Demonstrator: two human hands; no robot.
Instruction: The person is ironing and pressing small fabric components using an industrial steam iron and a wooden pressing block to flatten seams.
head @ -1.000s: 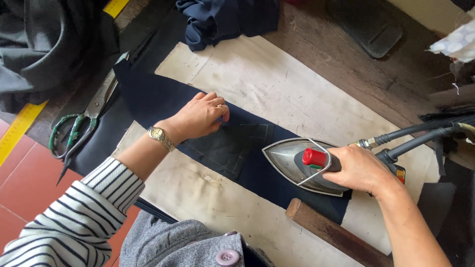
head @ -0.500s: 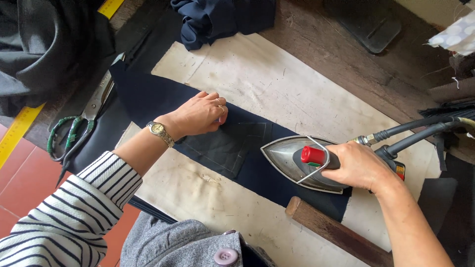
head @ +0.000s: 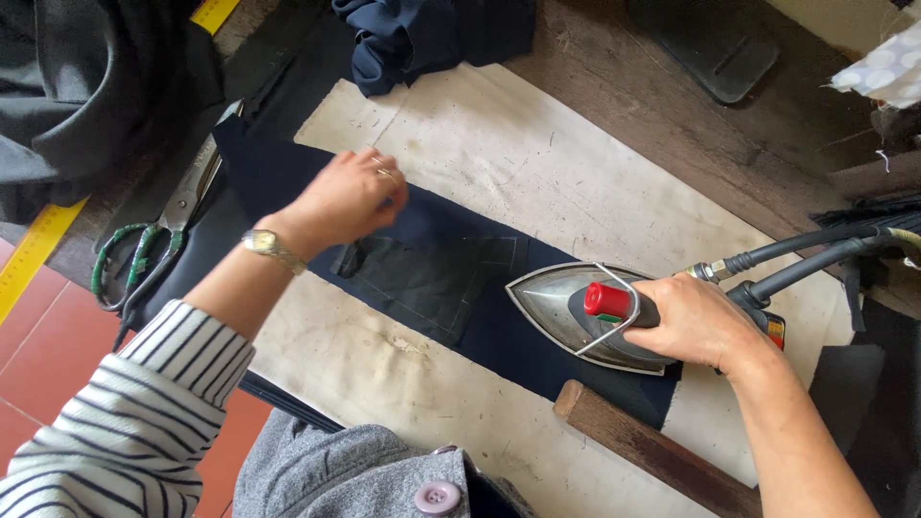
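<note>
A long strip of dark navy cloth (head: 288, 177) lies diagonally across a stained cream pressing pad (head: 537, 163). A darker grey patch (head: 422, 283) sits on the strip's middle. My right hand (head: 696, 321) grips the handle of a silver steam iron (head: 566, 302) with a red knob, resting on the strip's right part, nose pointing left. My left hand (head: 350, 197), with a ring and a gold wristwatch, hovers lifted just above the cloth, left of the patch, fingers loosely curled and holding nothing.
Green-handled scissors (head: 144, 254) lie at the left beside a yellow measuring ruler (head: 38, 249). Dark fabric heaps (head: 432, 34) sit at top left and top centre. A wooden block (head: 652, 451) lies below the iron. Black hoses (head: 815, 249) run right from the iron.
My left hand has lifted off the cloth and drawn left, away from the grey patch. The iron has stayed nearly in place on the strip.
</note>
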